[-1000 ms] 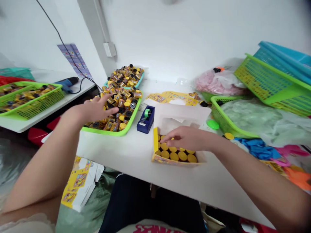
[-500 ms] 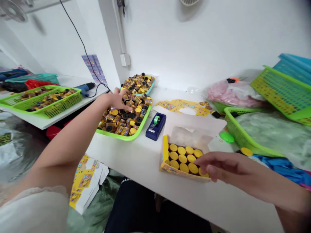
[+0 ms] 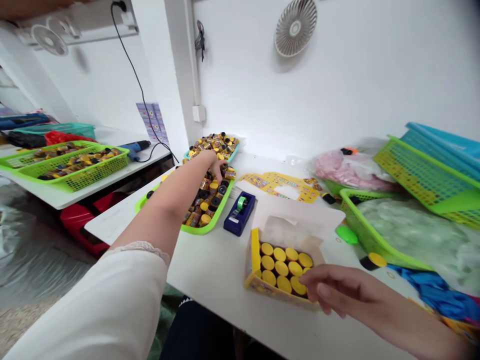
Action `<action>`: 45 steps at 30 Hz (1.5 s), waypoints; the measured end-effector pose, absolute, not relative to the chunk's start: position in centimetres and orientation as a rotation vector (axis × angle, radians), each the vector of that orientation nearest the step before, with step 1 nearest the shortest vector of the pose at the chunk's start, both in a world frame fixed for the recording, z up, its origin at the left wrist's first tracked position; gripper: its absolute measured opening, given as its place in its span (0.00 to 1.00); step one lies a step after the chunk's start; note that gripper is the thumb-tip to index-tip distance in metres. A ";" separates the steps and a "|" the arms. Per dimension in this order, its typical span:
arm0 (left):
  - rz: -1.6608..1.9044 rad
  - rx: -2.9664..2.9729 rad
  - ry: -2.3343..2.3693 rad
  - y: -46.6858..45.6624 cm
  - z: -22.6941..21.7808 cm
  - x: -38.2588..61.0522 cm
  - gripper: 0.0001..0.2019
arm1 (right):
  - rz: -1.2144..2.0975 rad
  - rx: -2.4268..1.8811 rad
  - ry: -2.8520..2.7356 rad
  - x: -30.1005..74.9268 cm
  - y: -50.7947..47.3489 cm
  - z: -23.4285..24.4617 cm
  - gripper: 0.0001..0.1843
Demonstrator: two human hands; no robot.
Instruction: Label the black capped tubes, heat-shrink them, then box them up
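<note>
My left hand [image 3: 216, 165] reaches over the far part of a green basket [image 3: 202, 230] heaped with small yellow-and-brown printed canisters [image 3: 195, 212] with black or yellow lids. Its fingers bend down among them, apart, with the tips partly hidden; no held canister shows. Close in front of me stands an open yellow carton [image 3: 255, 257], its white flap raised, with rows of yellow-capped canisters [image 3: 281, 269] upright inside. Over the carton's right front corner hovers my right hand [image 3: 333, 290], fingers loosely bent, thumb apart, fingertips at the caps. Nothing shows in its grip.
A blue tape dispenser [image 3: 240, 214] sits between basket and carton. Flat yellow printed cardboard [image 3: 273, 184] lies behind. At right are a green basket of clear bags [image 3: 405, 215], stacked baskets [image 3: 420, 175] and a loose canister [image 3: 373, 261]. Another table [image 3: 56, 197] stands left.
My left hand has moved farther right and down among the canisters in the basket. My right hand stays by the carton's corner. The view has tilted up, showing more wall and the fan.
</note>
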State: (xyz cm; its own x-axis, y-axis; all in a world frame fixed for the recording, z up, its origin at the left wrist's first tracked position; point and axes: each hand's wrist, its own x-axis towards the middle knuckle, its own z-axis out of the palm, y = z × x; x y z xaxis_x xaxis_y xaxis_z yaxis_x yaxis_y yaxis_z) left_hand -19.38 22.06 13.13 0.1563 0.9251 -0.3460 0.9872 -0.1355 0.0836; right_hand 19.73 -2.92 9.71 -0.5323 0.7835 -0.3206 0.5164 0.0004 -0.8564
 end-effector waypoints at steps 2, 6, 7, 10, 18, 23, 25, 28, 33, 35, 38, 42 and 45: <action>-0.375 2.041 1.914 22.4 13.2 -19.0 0.66 | 1.551 -1.362 -2.000 19.8 -2.8 9.5 0.24; -0.466 1.935 1.971 22.9 13.4 -17.5 0.56 | 1.591 -1.342 -2.031 20.0 -2.5 8.9 0.24; -0.487 1.924 1.976 22.9 13.4 -17.2 0.53 | 1.611 -1.330 -2.047 20.1 -2.4 8.8 0.25; -0.545 1.915 1.998 23.0 13.5 -16.5 0.50 | 1.654 -1.295 -2.077 20.2 -2.2 8.5 0.26; -0.607 1.966 1.965 23.0 12.1 -17.9 0.63 | 1.628 -1.301 -2.077 20.6 -2.9 8.4 0.26; -0.574 2.055 1.922 22.3 11.4 -18.2 0.67 | 1.638 -1.279 -2.084 20.8 -3.3 8.3 0.25; -0.557 2.106 1.903 21.9 11.4 -18.1 0.61 | 1.634 -1.263 -2.086 20.7 -3.6 8.4 0.25; -0.542 2.184 1.864 21.3 11.4 -18.2 0.49 | 1.665 -1.199 -2.076 20.6 -4.0 8.7 0.24; -0.506 2.284 1.813 20.5 11.4 -19.0 0.40 | 1.686 -1.200 -2.058 21.2 -4.7 8.7 0.23; -0.460 2.317 1.801 20.0 11.5 -19.3 0.38 | 1.674 -1.215 -2.058 21.4 -4.7 8.7 0.23; -0.364 2.344 1.796 19.4 12.3 -19.7 0.36 | 1.656 -1.205 -2.065 21.5 -4.4 8.8 0.23; -0.136 2.346 1.826 17.9 15.1 -20.8 0.37 | 1.619 -1.215 -2.075 21.2 -4.0 8.8 0.23; 0.254 2.320 1.731 14.8 17.7 -21.6 0.36 | 1.597 -1.229 -2.072 21.3 -4.0 8.7 0.23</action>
